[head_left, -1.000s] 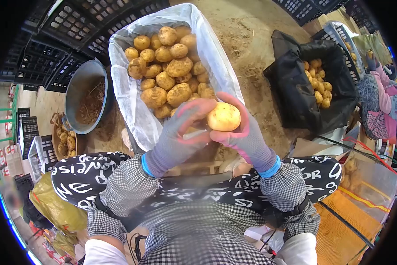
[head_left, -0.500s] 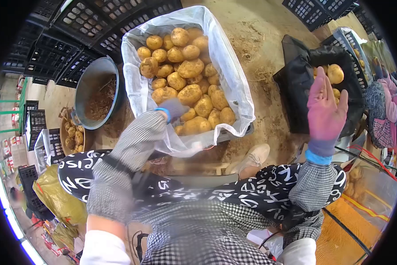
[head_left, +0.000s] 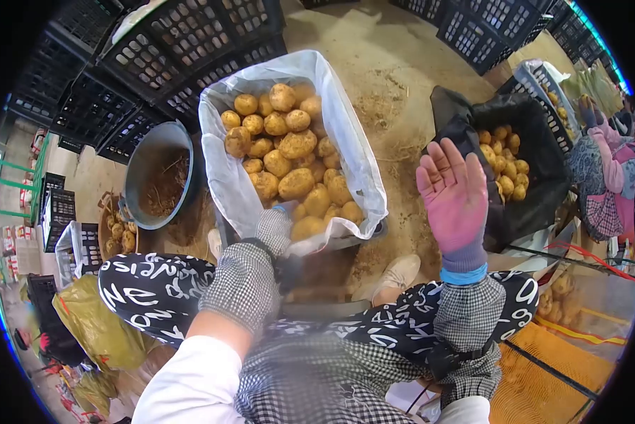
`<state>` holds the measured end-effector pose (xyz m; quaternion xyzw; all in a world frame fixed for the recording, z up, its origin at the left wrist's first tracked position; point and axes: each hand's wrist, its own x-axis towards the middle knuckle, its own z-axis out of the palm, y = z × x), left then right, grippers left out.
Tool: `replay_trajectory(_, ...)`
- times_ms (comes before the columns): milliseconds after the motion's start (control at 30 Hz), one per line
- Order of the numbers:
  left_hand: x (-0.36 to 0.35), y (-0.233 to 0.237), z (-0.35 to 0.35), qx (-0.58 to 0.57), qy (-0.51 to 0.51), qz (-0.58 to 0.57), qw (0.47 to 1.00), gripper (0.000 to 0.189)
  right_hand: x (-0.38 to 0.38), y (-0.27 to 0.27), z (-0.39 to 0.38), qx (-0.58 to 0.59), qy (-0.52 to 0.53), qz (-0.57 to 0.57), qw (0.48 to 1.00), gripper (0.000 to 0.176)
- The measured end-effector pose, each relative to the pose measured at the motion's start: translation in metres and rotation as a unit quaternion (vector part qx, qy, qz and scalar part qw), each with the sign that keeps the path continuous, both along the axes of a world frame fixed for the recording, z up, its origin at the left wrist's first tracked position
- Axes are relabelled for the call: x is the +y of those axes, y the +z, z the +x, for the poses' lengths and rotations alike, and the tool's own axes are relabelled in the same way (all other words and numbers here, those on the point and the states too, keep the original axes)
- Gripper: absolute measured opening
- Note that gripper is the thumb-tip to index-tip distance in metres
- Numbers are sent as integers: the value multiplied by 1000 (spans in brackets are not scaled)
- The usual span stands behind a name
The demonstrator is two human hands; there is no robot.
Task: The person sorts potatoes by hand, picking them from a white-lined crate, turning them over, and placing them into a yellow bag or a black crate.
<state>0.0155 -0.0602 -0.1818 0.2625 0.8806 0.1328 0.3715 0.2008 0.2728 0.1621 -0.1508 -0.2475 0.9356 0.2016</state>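
Note:
Near the middle, a crate lined with white cloth holds many potatoes with soil on their skins. My left hand, in a dark glove under a checked sleeve, reaches over the near edge of that liner among the closest potatoes. Its fingers are hidden. My right hand, in a pink and purple glove with a blue band at the wrist, is raised with its fingers spread and nothing in it. Just beyond it stands a crate lined with black cloth, which contains smaller potatoes.
Stacked black crates stand at the upper left. Beside them is a blue-grey tub of soil and debris, then a basket of potatoes. Another person is at the far right. Orange mesh lies at the lower right.
The potato that was just beyond my right hand, over the black-lined crate, is no longer separate there. My right hand has moved left, and its fingers have spread. The camera view has shifted.

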Motion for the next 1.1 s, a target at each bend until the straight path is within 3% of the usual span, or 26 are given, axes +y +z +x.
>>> replay_trajectory(167, -6, -52, -13, 25, 37, 84, 995, 43, -5, -2, 6, -16, 3, 14, 1000, 51)
replay_trajectory(267, 5, -34, -20, -64, 96, 47, 992, 47, -8, -11, 5, -28, 7, 48, 998, 50)
replay_trajectory(333, 28, 41, -15, -50, 123, 87, 987, 54, -15, -19, 4, -57, 18, 86, 994, 49)
replay_trajectory(433, 42, 173, 20, 78, 155, 191, 966, 65, -36, -40, -4, -132, 77, 144, 978, 48)
replay_trajectory(533, 43, 272, 51, 140, 130, 269, 944, 76, -74, -76, -8, -149, 170, 315, 922, 45)
replay_trajectory(600, 41, 313, 65, 130, 98, 306, 938, 84, -100, -58, -11, -141, 279, 207, 927, 50)
replay_trajectory(700, 43, 331, 79, 166, 39, 372, 913, 83, -114, -52, -12, -79, 394, 13, 916, 61)
replay_trajectory(767, 38, 320, 72, 190, -21, 411, 892, 77, -109, -46, -11, -44, 396, 53, 916, 62)
replay_trajectory(833, 38, 324, 69, 94, 16, 452, 887, 64, -106, -47, -9, -28, 394, 64, 916, 63)
replay_trajectory(900, 37, 336, 68, -122, 149, 473, 860, 45, -104, -55, -7, -27, 390, 49, 919, 65)
replay_trajectory(1000, 31, 335, 59, -67, 62, 474, 876, 43, -105, -53, -7, -27, 388, 21, 921, 65)
replay_trajectory(1100, 30, 346, 56, -33, 8, 435, 900, 39, -103, -38, -9, -63, 376, 68, 922, 72)
